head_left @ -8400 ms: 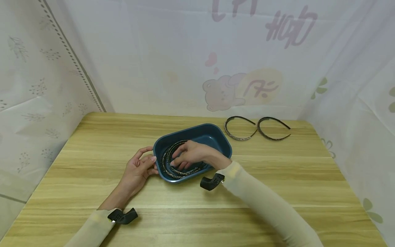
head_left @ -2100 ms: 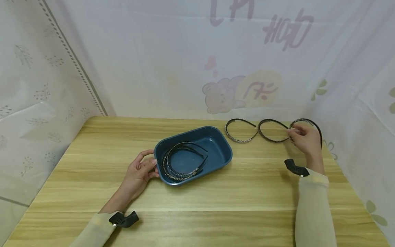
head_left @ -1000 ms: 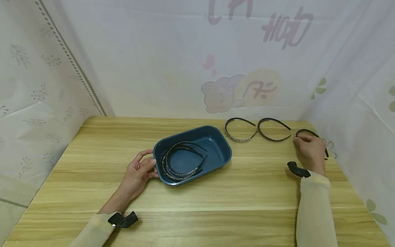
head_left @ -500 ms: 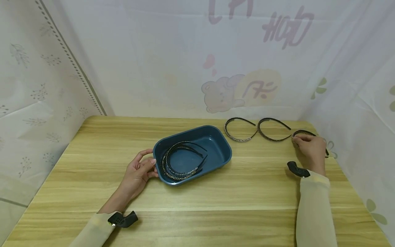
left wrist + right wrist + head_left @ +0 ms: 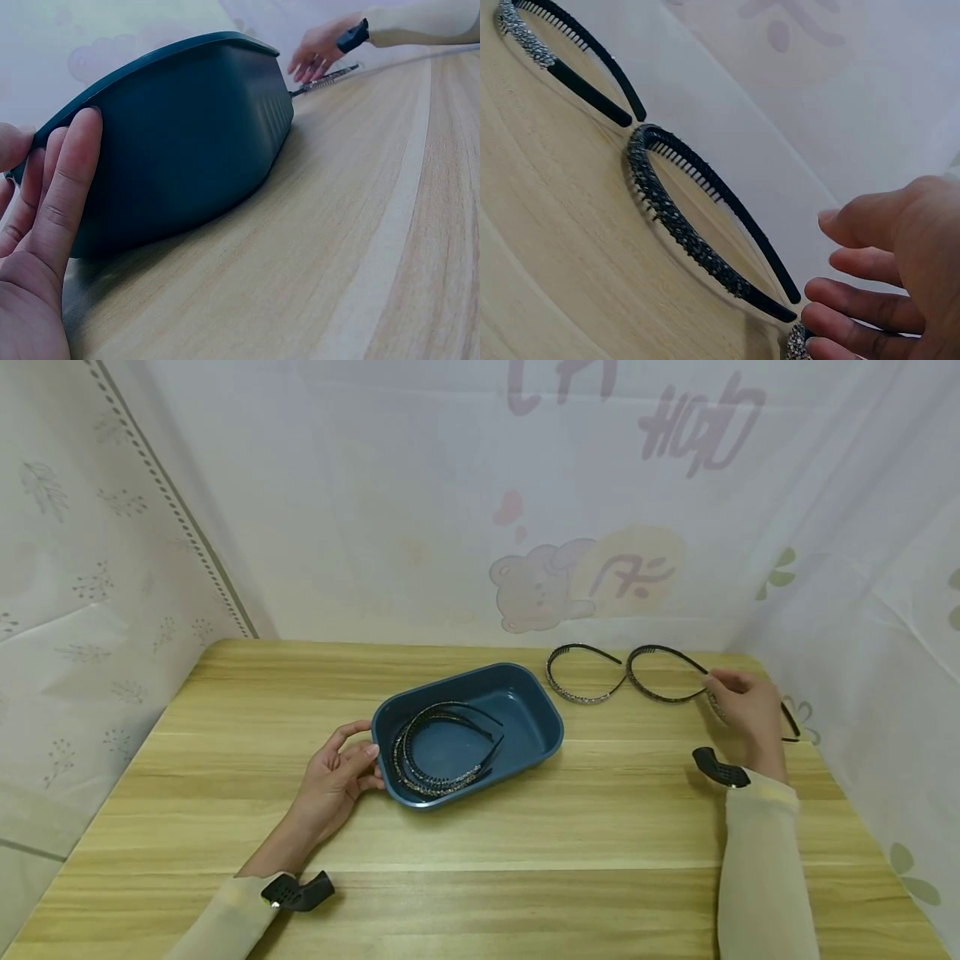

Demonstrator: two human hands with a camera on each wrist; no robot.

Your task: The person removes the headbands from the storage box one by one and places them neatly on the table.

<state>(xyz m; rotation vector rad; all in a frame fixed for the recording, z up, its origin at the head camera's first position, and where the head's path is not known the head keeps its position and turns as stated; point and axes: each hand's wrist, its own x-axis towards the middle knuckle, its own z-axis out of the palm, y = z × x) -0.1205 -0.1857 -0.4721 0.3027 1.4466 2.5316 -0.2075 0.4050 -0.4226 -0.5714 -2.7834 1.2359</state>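
Note:
My left hand (image 5: 341, 774) grips the left end of a dark blue plastic box (image 5: 536, 745), thumb at the rim and fingers against the outer wall (image 5: 180, 142). Several glittery black headbands (image 5: 435, 791) lie overlapped inside its left part. At the table's far right, my right hand (image 5: 750, 706) hovers over a headband (image 5: 791, 722) and hides much of it. In the right wrist view the fingers are loosely bent, thumb apart, beside that headband's sparkly part (image 5: 795, 343). Left of it lie a dark glittery headband (image 5: 675, 210) and a silver-sparkled one (image 5: 526, 39).
The wooden table (image 5: 525, 877) meets a printed cloth backdrop (image 5: 375, 527) behind the row of headbands. Another cloth wall (image 5: 885, 693) rises close to the right hand. The box sits slantwise near the table's middle.
Earlier my right hand was in the box; then it held a third headband at the row's right end, sliding it slightly left. Now its fingers have let go and lifted left. My left hand stays.

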